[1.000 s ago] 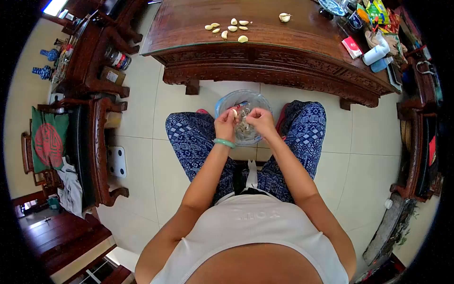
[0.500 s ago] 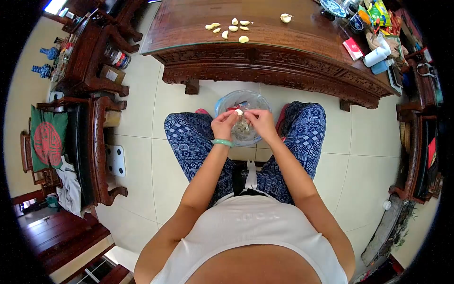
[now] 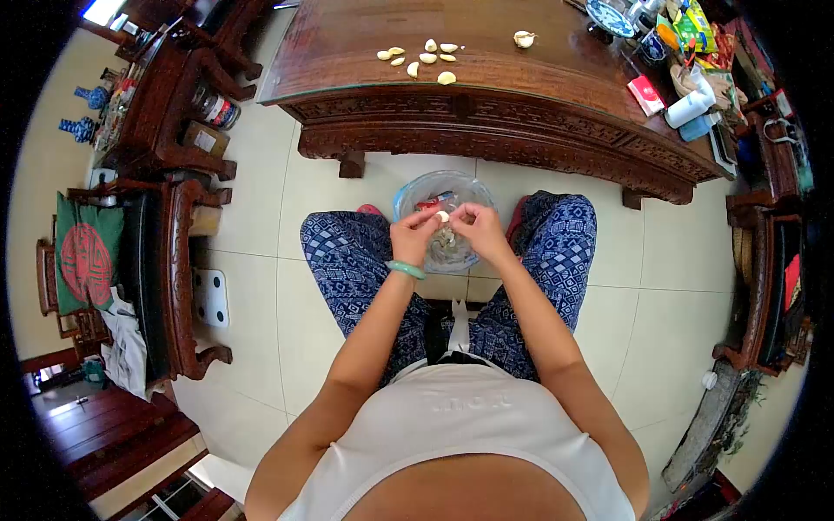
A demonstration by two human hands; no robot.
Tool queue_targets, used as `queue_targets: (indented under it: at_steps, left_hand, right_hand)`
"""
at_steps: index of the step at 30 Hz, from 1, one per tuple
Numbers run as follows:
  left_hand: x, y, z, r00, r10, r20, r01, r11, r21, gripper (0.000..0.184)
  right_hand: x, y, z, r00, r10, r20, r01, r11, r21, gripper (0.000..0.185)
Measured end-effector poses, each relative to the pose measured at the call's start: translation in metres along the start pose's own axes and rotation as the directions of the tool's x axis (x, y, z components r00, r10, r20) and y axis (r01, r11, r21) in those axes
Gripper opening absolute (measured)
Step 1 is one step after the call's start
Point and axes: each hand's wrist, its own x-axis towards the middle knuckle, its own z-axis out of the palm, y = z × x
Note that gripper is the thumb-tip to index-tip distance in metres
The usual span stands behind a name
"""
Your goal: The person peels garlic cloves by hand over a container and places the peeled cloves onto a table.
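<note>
Between my knees, my left hand (image 3: 415, 235) pinches a pale garlic clove (image 3: 443, 216) with thumb and fingertips. On the clove's other side, the fingertips of my right hand (image 3: 480, 231) are closed against it too. Below both hands stands a waste bin (image 3: 405, 196) lined with clear plastic, holding papery scraps and a red wrapper (image 3: 434, 201). Several garlic cloves (image 3: 427, 58) lie loose on the wooden table ahead, and a partial garlic bulb (image 3: 524, 39) sits to their right.
The carved wooden table (image 3: 521, 78) has a glass top. At its right end are a white bottle (image 3: 691, 108), a red-and-white box (image 3: 645, 95), a blue-and-white dish (image 3: 611, 17) and snack packets. A white scale (image 3: 210, 298) rests on the tiled floor at left.
Both hands have dipped slightly, still pinching the clove. The view has shifted a little, and more of the red wrapper in the bin shows.
</note>
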Motion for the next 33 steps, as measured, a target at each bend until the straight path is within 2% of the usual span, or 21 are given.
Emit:
queue_targets:
  at_steps: [1,2,4,8,10,11,13,18,19,20,22,23,24,26,30,32,33]
  left_hand:
    - [-0.001,0.001,0.001,1.0,0.001,0.0,-0.001,1.0,0.0,0.021]
    - [-0.003,0.002,0.003,1.0,-0.018,-0.005,0.018,1.0,-0.01,0.021]
    - [-0.005,0.006,0.006,0.999,-0.038,-0.01,0.037,0.999,-0.021,0.021]
    - [-0.003,-0.001,0.003,0.999,-0.008,-0.031,0.007,1.0,-0.019,0.02]
    - [0.001,-0.003,0.001,0.999,0.012,-0.043,-0.013,1.0,-0.019,0.02]
    - [0.003,-0.004,0.0,0.998,-0.039,-0.058,0.035,0.997,-0.064,0.02]
    - [0.003,-0.003,0.0,0.993,-0.093,-0.072,0.085,0.99,-0.109,0.02]
    - [-0.001,0.013,0.002,0.983,-0.18,0.047,0.186,0.961,-0.203,0.02]
    - [-0.003,0.012,0.002,0.982,-0.182,0.047,0.188,0.961,-0.202,0.02]
    - [-0.003,0.009,0.002,0.988,-0.14,0.066,0.15,0.967,-0.207,0.021]
    - [-0.005,0.009,0.004,0.991,-0.099,0.088,0.116,0.97,-0.212,0.022]
    - [-0.006,0.009,0.005,0.995,-0.059,0.082,0.071,0.987,-0.146,0.023]
    - [-0.007,0.009,0.007,0.997,-0.019,0.08,0.025,0.996,-0.082,0.025]
    - [-0.009,0.009,0.007,0.997,-0.03,0.076,0.037,0.995,-0.092,0.025]
    - [-0.006,0.005,0.005,0.994,-0.101,0.039,0.106,0.982,-0.159,0.023]
    - [-0.004,0.001,0.002,0.995,-0.096,0.037,0.101,0.98,-0.169,0.023]
    - [-0.004,0.002,0.002,0.995,-0.091,0.038,0.097,0.979,-0.18,0.022]
  right_hand:
    - [-0.001,-0.004,-0.001,0.999,-0.034,-0.013,0.032,0.993,-0.112,0.009]
    - [-0.001,-0.008,-0.002,0.999,-0.034,-0.014,0.033,0.993,-0.112,0.009]
    - [-0.002,-0.014,-0.003,0.996,-0.089,-0.007,0.082,0.951,-0.297,0.009]
    - [-0.004,-0.021,0.0,0.998,-0.066,-0.003,0.061,0.933,-0.354,0.012]
    - [-0.007,-0.024,0.007,0.949,-0.307,-0.065,0.283,0.926,-0.249,0.019]
    - [-0.006,-0.02,0.007,0.949,-0.307,-0.065,0.283,0.926,-0.249,0.019]
    - [-0.008,-0.015,0.009,0.839,-0.543,0.043,0.51,0.756,-0.409,0.025]
    - [-0.011,-0.017,0.006,0.872,-0.488,0.024,0.466,0.816,-0.343,0.016]
    - [-0.01,-0.019,0.005,0.909,-0.416,-0.003,0.4,0.876,-0.271,0.013]
    - [-0.01,-0.02,0.004,0.94,-0.34,-0.024,0.33,0.924,-0.195,0.011]
    - [-0.01,-0.027,0.003,0.945,-0.326,-0.034,0.314,0.931,-0.184,0.009]
    - [-0.01,-0.028,0.002,0.949,-0.312,-0.042,0.3,0.938,-0.173,0.009]
    - [-0.01,-0.028,0.001,0.95,-0.309,-0.046,0.297,0.939,-0.176,0.009]
    - [-0.009,-0.028,-0.002,0.964,-0.263,0.025,0.261,0.934,-0.244,0.009]
    - [-0.007,-0.024,-0.001,0.95,-0.309,0.036,0.304,0.9,-0.313,0.01]
    - [-0.005,-0.022,0.002,0.907,-0.42,0.019,0.404,0.859,-0.315,0.01]
    - [-0.006,-0.026,0.002,0.907,-0.42,0.019,0.404,0.859,-0.315,0.01]
